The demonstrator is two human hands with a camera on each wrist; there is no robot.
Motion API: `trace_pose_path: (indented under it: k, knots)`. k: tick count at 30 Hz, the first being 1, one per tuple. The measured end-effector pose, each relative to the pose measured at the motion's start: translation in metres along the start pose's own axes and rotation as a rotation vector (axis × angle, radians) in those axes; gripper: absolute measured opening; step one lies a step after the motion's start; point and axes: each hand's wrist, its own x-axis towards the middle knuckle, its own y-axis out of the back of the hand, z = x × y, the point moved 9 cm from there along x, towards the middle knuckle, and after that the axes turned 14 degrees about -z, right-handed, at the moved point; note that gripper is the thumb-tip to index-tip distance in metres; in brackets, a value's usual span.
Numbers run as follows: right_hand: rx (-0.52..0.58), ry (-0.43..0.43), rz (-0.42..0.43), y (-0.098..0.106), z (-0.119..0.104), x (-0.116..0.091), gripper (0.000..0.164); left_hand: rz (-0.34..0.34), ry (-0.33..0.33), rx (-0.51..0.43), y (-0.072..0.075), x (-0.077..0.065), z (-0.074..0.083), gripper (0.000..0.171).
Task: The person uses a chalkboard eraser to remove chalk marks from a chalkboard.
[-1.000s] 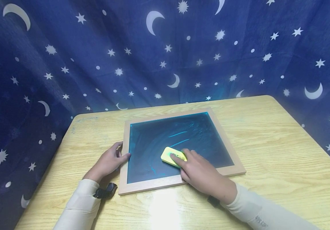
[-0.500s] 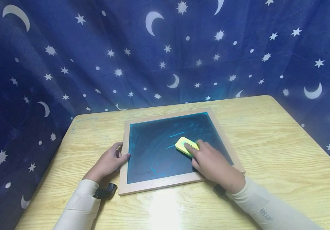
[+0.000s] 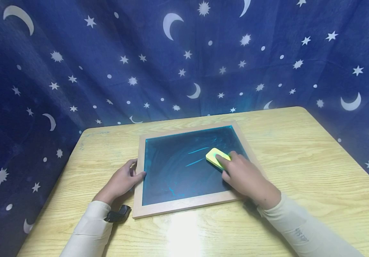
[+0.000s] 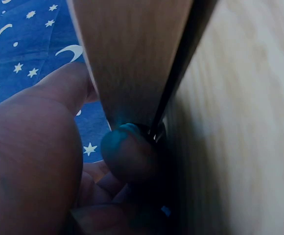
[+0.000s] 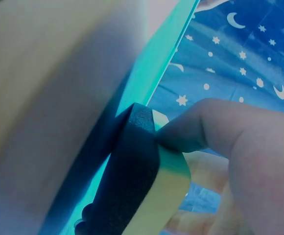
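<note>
A wood-framed chalkboard (image 3: 178, 175) lies on the table, its dark face bearing two blue chalk strokes and faint smears. My left hand (image 3: 120, 182) grips the left side of its frame, thumb on top and fingers at the outer edge. In the left wrist view the fingers wrap the wooden frame (image 4: 132, 54), one fingertip tinted blue. My right hand (image 3: 245, 175) holds a yellow chalkboard eraser (image 3: 214, 157) against the board, just right of the strokes. The right wrist view shows the eraser's dark felt (image 5: 127, 171) facing the board, with the thumb on its side.
The wooden table (image 3: 316, 178) extends around the board, with faint blue chalk marks near its far left corner. A dark blue curtain (image 3: 158, 64) with moons and stars hangs behind and beside it. Black straps (image 3: 118, 214) circle the wrists.
My right hand has slid the eraser up and to the right across the board. The lower chalk stroke, partly covered before, now shows more fully. My left hand stays on the frame.
</note>
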Motion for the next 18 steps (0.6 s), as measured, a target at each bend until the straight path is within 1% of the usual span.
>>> trace_pose_path:
  k: [10,15,18]
  knots:
    - [-0.007,-0.018,0.025,0.006,0.015,0.001,0.051,0.009,0.008,-0.005,0.0,0.001,-0.001,0.074]
    - [0.017,-0.059,-0.012,0.006,0.023,0.002,0.053,0.006,0.001,-0.004,-0.001,0.001,-0.002,0.074]
    - [0.026,-0.065,-0.023,0.006,0.024,0.003,0.054,0.016,0.004,0.015,0.001,0.001,-0.002,0.074]
